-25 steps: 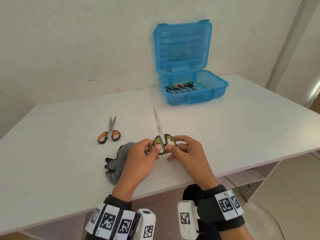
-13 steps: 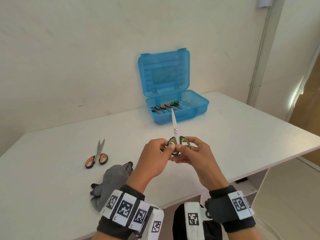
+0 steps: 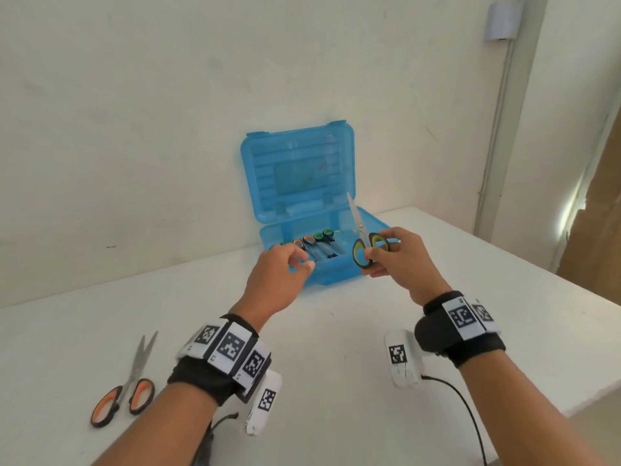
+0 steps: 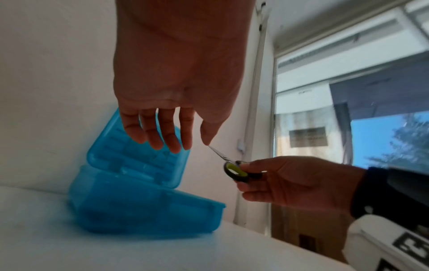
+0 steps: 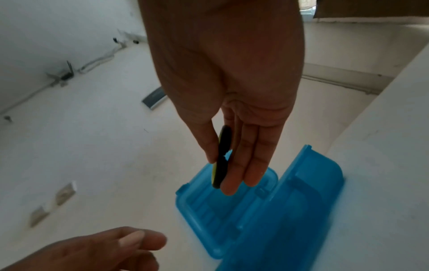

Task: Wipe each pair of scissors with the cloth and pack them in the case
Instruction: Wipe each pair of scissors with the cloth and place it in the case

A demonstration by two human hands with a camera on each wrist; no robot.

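Blue case (image 3: 302, 183) sits open at the worktop's (image 3: 336, 348) back edge; right hand (image 3: 400, 260) pinches yellow-green scissors (image 3: 364, 245) (blades up), left hand's (image 3: 279, 280) grip loose, holding nothing.

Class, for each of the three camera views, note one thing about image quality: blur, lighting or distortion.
Head view: sharp, evenly lit, wall lines bowed by the wide lens. Left wrist view: blue case blurred, bright window, right hand in shade. Right wrist view: case smeared, yellow-green scissors seen edge-on, dark.
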